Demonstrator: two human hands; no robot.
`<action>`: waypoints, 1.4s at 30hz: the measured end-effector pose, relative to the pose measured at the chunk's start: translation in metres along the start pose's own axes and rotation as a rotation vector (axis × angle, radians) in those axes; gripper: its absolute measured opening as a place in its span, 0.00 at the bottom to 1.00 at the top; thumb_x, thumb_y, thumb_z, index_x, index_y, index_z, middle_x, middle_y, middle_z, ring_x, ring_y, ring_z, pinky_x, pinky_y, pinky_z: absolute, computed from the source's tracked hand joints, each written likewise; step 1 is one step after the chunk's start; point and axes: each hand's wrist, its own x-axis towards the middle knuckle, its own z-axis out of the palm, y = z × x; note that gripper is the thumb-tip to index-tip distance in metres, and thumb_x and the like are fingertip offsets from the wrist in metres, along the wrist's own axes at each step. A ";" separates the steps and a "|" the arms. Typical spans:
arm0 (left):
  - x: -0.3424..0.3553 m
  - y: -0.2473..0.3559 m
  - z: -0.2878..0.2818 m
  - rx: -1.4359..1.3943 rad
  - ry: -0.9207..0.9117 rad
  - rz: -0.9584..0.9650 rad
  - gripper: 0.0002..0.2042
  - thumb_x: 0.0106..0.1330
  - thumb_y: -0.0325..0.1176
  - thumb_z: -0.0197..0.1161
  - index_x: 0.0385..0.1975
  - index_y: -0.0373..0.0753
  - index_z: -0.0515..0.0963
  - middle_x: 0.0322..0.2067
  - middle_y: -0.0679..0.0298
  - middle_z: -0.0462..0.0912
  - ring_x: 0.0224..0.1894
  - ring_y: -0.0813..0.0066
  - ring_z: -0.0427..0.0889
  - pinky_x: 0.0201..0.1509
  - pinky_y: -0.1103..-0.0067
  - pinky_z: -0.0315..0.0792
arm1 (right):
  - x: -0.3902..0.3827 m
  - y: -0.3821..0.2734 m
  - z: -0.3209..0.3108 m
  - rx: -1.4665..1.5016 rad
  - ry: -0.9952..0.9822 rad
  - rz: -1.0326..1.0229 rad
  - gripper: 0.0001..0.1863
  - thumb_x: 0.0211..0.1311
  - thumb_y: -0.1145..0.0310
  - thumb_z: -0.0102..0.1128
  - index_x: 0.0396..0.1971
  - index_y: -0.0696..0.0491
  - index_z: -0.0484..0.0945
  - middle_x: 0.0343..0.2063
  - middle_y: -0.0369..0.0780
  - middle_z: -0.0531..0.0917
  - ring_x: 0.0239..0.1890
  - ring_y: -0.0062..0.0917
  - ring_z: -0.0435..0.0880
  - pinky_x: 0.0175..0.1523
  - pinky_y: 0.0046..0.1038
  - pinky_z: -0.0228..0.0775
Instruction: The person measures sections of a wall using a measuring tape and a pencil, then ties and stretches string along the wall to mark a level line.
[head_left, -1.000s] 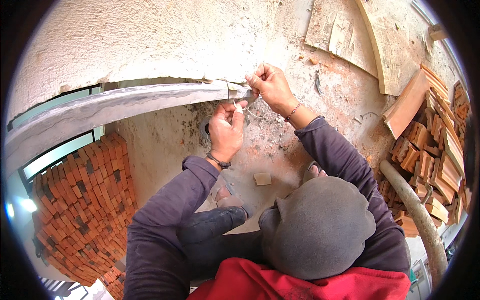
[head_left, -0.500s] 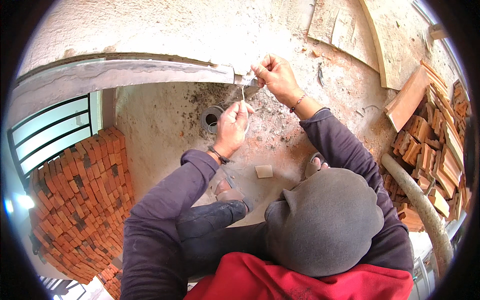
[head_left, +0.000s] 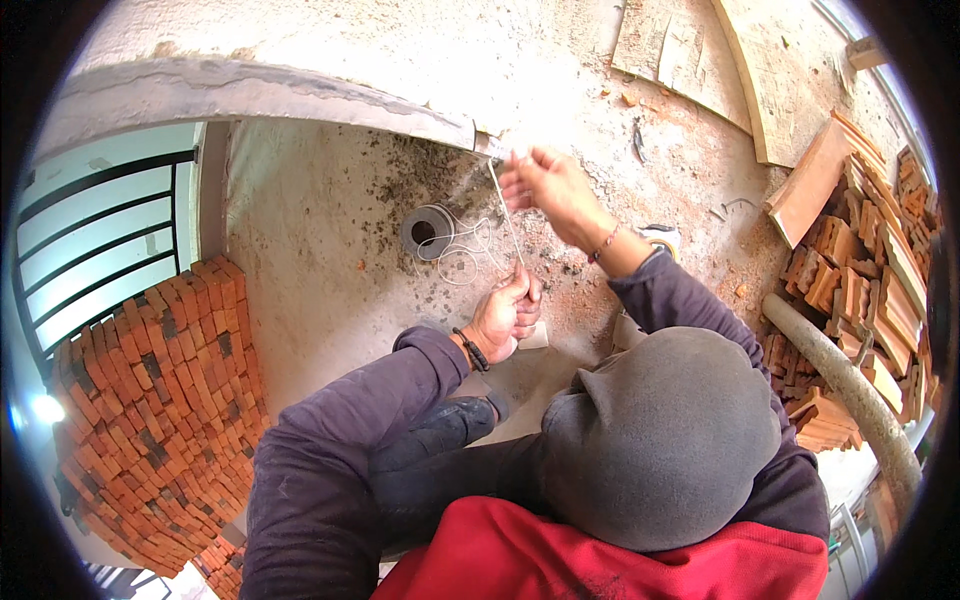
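A thin white string [head_left: 505,205] runs taut from the end of a long grey, mortar-smeared beam [head_left: 300,98] down to my left hand [head_left: 508,312]. My left fingers are closed around it. Just right of the string, near the beam's end, my right hand [head_left: 555,195] has its fingers stretched and apart, slightly blurred, with nothing seen in them. Loose coils of string [head_left: 458,268] lie on the floor beside a grey round piece with a dark hole [head_left: 410,236].
Stacked red bricks [head_left: 160,390] stand at the left, below a black-barred gate [head_left: 110,240]. Clay tiles [head_left: 850,290] are piled at the right beside a pole [head_left: 850,390]. Boards [head_left: 690,60] lie at the far right. A partly hidden pale round object [head_left: 664,238] sits by my right forearm.
My left hand has drawn down and to the right, pulling the string straight. My right hand has come away from the beam's end, its fingers opening. The view has shifted slightly.
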 end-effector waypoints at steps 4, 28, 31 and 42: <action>-0.008 -0.007 -0.013 0.063 -0.031 -0.073 0.25 0.71 0.60 0.34 0.25 0.46 0.65 0.18 0.77 0.54 0.16 0.87 0.50 0.17 0.87 0.46 | -0.027 0.014 0.004 0.194 -0.192 0.072 0.10 0.70 0.64 0.47 0.39 0.55 0.74 0.25 0.34 0.75 0.25 0.17 0.73 0.31 0.21 0.69; -0.001 0.103 0.028 0.321 0.165 0.367 0.09 0.69 0.37 0.55 0.42 0.40 0.67 0.32 0.67 0.74 0.32 0.80 0.75 0.38 0.79 0.76 | -0.122 0.069 -0.018 -0.894 -0.445 -0.446 0.10 0.65 0.65 0.52 0.33 0.54 0.78 0.20 0.48 0.77 0.24 0.43 0.77 0.30 0.37 0.68; -0.004 0.096 0.022 0.432 0.245 0.381 0.10 0.68 0.36 0.57 0.42 0.41 0.67 0.33 0.67 0.74 0.34 0.79 0.76 0.40 0.79 0.76 | -0.128 0.062 -0.020 -0.930 -0.507 -0.386 0.08 0.63 0.67 0.54 0.30 0.54 0.79 0.23 0.47 0.80 0.27 0.42 0.79 0.32 0.37 0.69; -0.017 0.116 0.029 0.291 0.130 0.339 0.11 0.73 0.43 0.46 0.40 0.43 0.69 0.26 0.72 0.71 0.22 0.86 0.64 0.24 0.86 0.62 | -0.128 0.095 -0.024 -1.369 -1.161 -0.328 0.10 0.48 0.69 0.55 0.30 0.43 0.82 0.24 0.40 0.82 0.31 0.39 0.81 0.32 0.39 0.71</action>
